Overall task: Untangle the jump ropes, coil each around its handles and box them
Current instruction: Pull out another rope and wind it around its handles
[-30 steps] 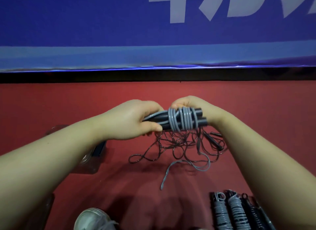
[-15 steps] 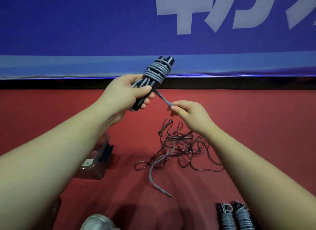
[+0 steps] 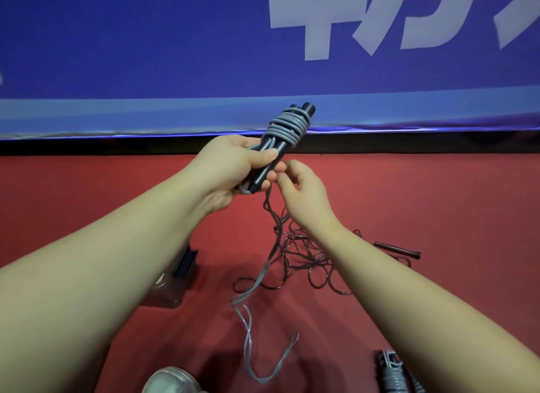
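My left hand [image 3: 233,167] grips a pair of black handles [image 3: 277,147], held upright and tilted right, with grey rope coils [image 3: 287,126] wound round their upper part. The loose grey rope tail [image 3: 248,331] hangs from the handles down to the red floor. Just below the handles my right hand [image 3: 301,194] pinches this grey rope with curled fingers. On the floor behind my right wrist lies a tangle of thin dark rope [image 3: 309,264] with a dark handle [image 3: 397,251] at its right. A clear plastic box [image 3: 172,284] sits under my left forearm, mostly hidden.
Coiled grey rope bundles [image 3: 391,372] lie at the bottom right edge. A white shoe [image 3: 172,382] shows at the bottom. A blue banner wall [image 3: 175,56] with white letters closes the far side of the red floor [image 3: 438,194].
The head view rose. My left hand lifted the wrapped handles from level to upright. My right hand let go of the bundle, pinched the grey tail, then moved in close under the handles.
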Motion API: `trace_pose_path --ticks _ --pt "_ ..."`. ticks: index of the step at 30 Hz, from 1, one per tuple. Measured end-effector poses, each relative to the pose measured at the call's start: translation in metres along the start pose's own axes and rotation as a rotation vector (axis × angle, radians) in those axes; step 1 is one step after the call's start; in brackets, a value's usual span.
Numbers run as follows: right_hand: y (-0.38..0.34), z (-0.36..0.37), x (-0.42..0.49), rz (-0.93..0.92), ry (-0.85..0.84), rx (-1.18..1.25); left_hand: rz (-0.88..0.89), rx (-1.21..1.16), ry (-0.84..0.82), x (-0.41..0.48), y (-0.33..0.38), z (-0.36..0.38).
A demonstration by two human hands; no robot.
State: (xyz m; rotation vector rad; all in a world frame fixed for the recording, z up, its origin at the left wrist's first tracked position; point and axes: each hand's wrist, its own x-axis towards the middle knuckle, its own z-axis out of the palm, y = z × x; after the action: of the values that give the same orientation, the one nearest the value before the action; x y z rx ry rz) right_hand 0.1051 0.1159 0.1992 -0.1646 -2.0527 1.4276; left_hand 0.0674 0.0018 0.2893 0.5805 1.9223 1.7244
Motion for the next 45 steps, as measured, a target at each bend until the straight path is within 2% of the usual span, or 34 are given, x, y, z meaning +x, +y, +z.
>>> trace_pose_path --ticks 4,8,13,16,21,25,28,31,33,35,38,40,43,45 --pt "-0.010 0.007 0.002 0.085 -0.096 0.356 -0.043 -0.008 -0.009 -0.003 0.010 -0.005" --pt "-0.017 -0.001 0.013 0.104 -0.156 0.266 -0.048 -0.027 0.012 -0.005 0.019 -0.014" --pt "-0.026 -0.009 0.022 -0.150 -0.066 0.053 -0.040 -0.045 0.005 -0.007 0.029 -0.020" --pt "-0.031 -0.010 0.024 -0.163 0.047 -0.057 -0.054 -0.075 -0.022 -0.007 0.035 -0.019" --pt "-0.034 -0.015 0.032 -0.073 0.001 -0.268 -0.050 -0.040 -0.026 -0.009 0.033 -0.012" --pt "-0.013 -0.025 0.035 0.214 -0.096 -0.033 0.019 -0.067 0.021 -0.005 0.037 -0.011" --pt "0.016 -0.035 0.019 0.376 -0.087 -0.040 0.050 -0.042 0.025 -0.001 0.040 -0.012" --pt "0.030 -0.034 0.007 0.477 -0.147 0.179 0.041 -0.006 0.087 0.006 0.029 -0.008" --pt "0.031 -0.033 0.002 0.428 -0.221 0.319 0.060 0.008 0.175 0.015 0.021 -0.011" --pt "0.028 -0.034 -0.004 0.335 -0.288 0.198 0.086 0.104 0.254 0.022 0.014 -0.023" --pt "0.012 -0.040 -0.007 0.184 -0.292 -0.247 0.178 0.430 0.273 0.029 -0.003 -0.039" --pt "-0.005 -0.042 -0.010 0.128 -0.317 -0.348 0.218 0.599 0.299 0.032 -0.014 -0.047" --pt "-0.035 -0.040 -0.017 -0.036 -0.319 -0.626 0.264 0.717 0.329 0.035 -0.021 -0.052" --pt "-0.052 -0.042 -0.017 -0.212 -0.248 -0.846 0.274 0.754 0.306 0.035 -0.024 -0.050"
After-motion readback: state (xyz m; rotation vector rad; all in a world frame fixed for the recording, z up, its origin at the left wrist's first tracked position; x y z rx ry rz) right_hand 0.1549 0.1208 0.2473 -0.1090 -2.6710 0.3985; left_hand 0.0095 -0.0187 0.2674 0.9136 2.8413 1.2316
